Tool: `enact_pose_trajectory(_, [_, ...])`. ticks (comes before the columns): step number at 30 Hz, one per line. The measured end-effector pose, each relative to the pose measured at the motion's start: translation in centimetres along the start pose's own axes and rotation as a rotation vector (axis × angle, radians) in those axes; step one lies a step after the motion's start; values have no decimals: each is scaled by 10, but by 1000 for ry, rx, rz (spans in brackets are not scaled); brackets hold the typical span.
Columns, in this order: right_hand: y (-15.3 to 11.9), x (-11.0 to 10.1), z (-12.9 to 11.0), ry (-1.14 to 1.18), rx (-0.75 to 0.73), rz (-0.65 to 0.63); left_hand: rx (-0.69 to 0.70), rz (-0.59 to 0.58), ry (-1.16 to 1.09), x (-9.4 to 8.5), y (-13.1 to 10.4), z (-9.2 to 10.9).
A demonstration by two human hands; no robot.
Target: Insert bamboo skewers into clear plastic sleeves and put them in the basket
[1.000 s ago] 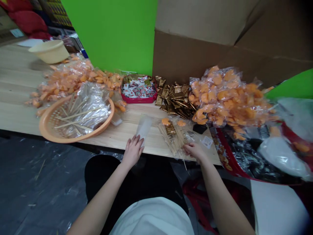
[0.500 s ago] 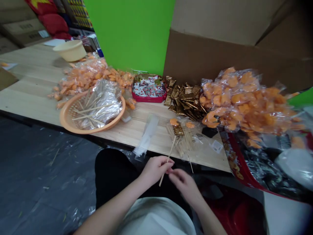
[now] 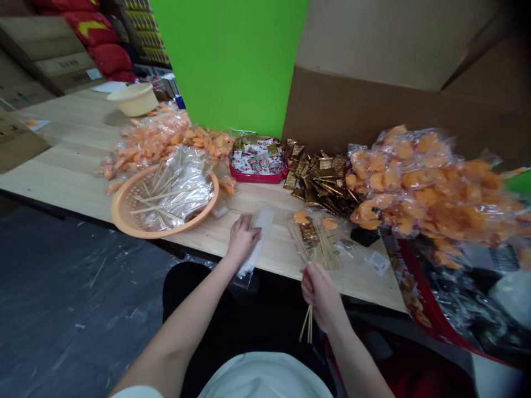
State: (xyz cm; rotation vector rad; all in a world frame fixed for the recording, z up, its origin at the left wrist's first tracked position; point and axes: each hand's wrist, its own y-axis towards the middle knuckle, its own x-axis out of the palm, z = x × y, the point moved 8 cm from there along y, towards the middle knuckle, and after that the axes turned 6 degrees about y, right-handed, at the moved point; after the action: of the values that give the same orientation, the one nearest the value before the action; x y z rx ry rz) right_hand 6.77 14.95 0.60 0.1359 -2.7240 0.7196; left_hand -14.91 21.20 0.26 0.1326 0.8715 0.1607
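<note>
My left hand (image 3: pixel 243 240) rests on the clear plastic bags (image 3: pixel 262 235) near the table's front edge, its fingers curled over them; whether it pinches one is hard to see. Wooden sticks (image 3: pixel 307 325) stick out below my right hand (image 3: pixel 317 287), which is closed round them in front of the table edge. Just beyond it lie more sticks (image 3: pixel 329 249), a gold packet (image 3: pixel 308 229) and small orange pieces (image 3: pixel 301 217). An orange basket (image 3: pixel 120 215) at the left holds sticks and clear wrappers.
A red tray (image 3: pixel 259 178) of small packets stands at the back, beside a gold packet pile (image 3: pixel 323 177). Bagged orange pieces (image 3: pixel 418 182) are heaped at the right, others (image 3: pixel 153 141) at the left. A cream bowl (image 3: pixel 133 100) and green panel (image 3: pixel 228 61) are farther back.
My left hand has left the stick and moved up and left onto the clear bags. My right hand now holds the sticks. The view has shifted slightly.
</note>
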Motion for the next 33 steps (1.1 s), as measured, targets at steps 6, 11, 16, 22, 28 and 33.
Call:
enact_pose_trajectory(6, [24, 11, 16, -162, 149, -52, 124, 105, 73, 4, -10, -1])
enact_pose_trajectory(11, [81, 35, 25, -125, 200, -51, 236, 75, 34, -5, -41, 25])
enact_pose_trajectory(16, [90, 60, 14, -76, 110, -127, 173, -30, -217, -6, -69, 37])
enact_pose_trajectory(22, [30, 77, 2, -108, 66, -296, -374, -181, -1120, 4, -68, 38])
enact_pose_trajectory(28, [15, 49, -66, -303, -502, -85, -490, -157, -1304, -13, -66, 56])
enact_pose_trajectory(33, [27, 22, -80, -387, -799, 134, -585, -197, -1248, -16, -79, 65])
